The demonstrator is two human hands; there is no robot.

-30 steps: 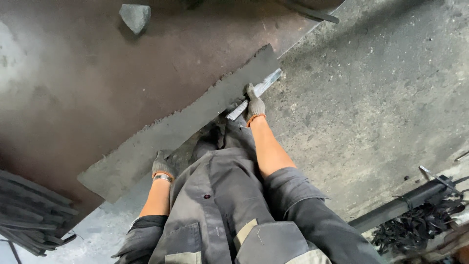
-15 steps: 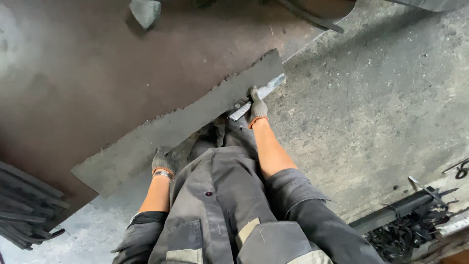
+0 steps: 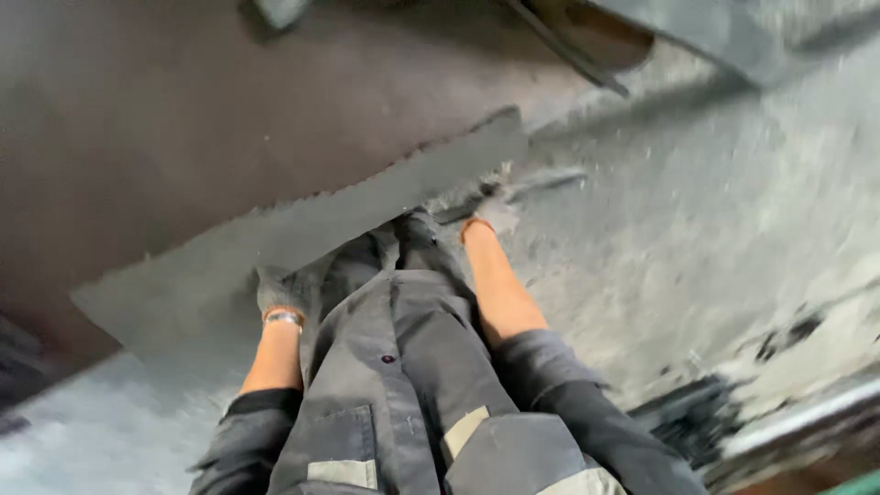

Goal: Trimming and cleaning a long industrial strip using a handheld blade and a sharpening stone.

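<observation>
Grey concrete floor; both gloved hands, left & right, grip dark rough-edged steel plate; lift evenly w/ legs.

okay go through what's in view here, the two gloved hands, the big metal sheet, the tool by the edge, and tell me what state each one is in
Left hand: gloved, gripping the near edge of the metal sheet.
Right hand: gloved, closed on the tool, though blurred.
Metal sheet: lying flat, its rough near edge facing the person, rust-brown farther back.
Tool: long and thin, lying low by the sheet's edge; too blurred to tell more.
Floor: grey concrete, dusty.
</observation>
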